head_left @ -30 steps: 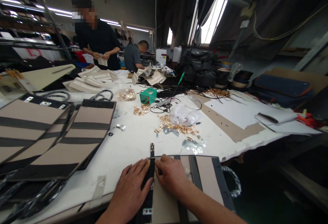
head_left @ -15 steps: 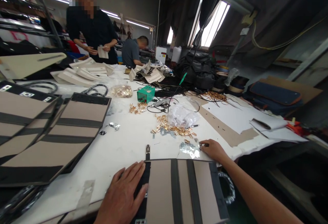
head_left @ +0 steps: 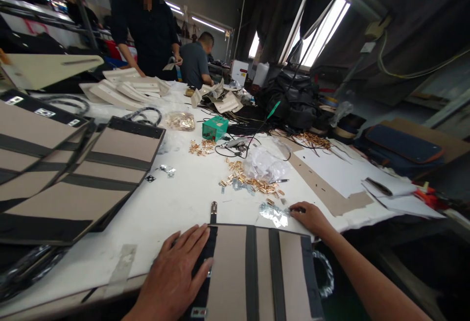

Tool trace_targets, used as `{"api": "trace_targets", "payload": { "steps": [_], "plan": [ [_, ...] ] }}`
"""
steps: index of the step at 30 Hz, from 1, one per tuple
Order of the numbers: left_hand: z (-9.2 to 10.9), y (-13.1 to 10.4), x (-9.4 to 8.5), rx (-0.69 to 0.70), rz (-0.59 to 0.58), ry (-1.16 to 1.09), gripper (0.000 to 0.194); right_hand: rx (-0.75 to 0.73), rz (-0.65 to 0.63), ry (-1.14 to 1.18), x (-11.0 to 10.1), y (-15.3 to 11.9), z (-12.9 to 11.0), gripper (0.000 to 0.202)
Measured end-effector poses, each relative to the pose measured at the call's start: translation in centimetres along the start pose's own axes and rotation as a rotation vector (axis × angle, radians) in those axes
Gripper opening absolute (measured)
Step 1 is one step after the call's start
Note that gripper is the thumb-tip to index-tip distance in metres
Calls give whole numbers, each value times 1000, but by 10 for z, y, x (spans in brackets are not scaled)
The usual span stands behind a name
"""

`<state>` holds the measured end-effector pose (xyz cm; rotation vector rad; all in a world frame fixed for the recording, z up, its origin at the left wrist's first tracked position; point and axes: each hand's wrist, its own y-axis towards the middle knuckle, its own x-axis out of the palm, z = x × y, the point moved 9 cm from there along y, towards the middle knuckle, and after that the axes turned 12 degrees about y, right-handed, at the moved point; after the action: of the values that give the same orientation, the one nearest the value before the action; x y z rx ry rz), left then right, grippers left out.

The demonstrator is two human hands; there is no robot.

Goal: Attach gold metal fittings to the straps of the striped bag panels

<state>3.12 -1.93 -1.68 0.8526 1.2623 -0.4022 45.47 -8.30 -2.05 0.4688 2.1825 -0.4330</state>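
Note:
My left hand (head_left: 179,267) lies flat with fingers stretched out on the dark left edge of a beige and black bag panel (head_left: 227,272). A dark tab with a metal fitting (head_left: 213,209) sticks out from the panel's far left corner. A wrapped handle (head_left: 326,274) loops out on the panel's right side. Beyond the panel, my right hand (head_left: 310,218) has its fingertips pinched together at the right edge of a pile of small shiny metal plates (head_left: 273,214). Whatever is between those fingertips is too small to make out.
Gold-coloured metal fittings (head_left: 253,184) lie past the plates, beside a clear plastic bag (head_left: 270,163). More bag panels (head_left: 121,164) are stacked at left. A green box (head_left: 215,128) and a corded tool (head_left: 235,142) stand farther back. A co-worker (head_left: 145,32) stands across the table.
The view has shifted slightly, while both my hands keep their places at the panel and the metal plates. Across the table, the standing co-worker's hands have moved apart, one holding a pale piece.

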Motion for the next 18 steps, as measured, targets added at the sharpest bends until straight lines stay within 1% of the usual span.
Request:
{"api": "trace_targets", "payload": {
  "steps": [4,8,11,13,15,16,18],
  "plan": [
    [0,0,-1,-7,-14,-19,50,54,-15,76,0,1,2,22],
    [0,0,0,-15,-58,-36,51,115,-34,145,-4,-2,3,28],
    [1,-1,1,-30,-105,-53,52,113,-4,167,-15,-6,-10,30],
    [1,-2,1,-45,-118,-78,52,87,11,149,-20,-10,-29,31],
    [1,-3,-1,-55,-114,-109,52,59,-20,158,-14,-18,-57,33],
    [2,-3,-2,-60,-109,-124,52,44,-60,190,-5,-23,-75,33],
    [2,-4,-3,-72,-108,-150,53,-1,-192,281,25,-35,-117,32]
  ]
}}
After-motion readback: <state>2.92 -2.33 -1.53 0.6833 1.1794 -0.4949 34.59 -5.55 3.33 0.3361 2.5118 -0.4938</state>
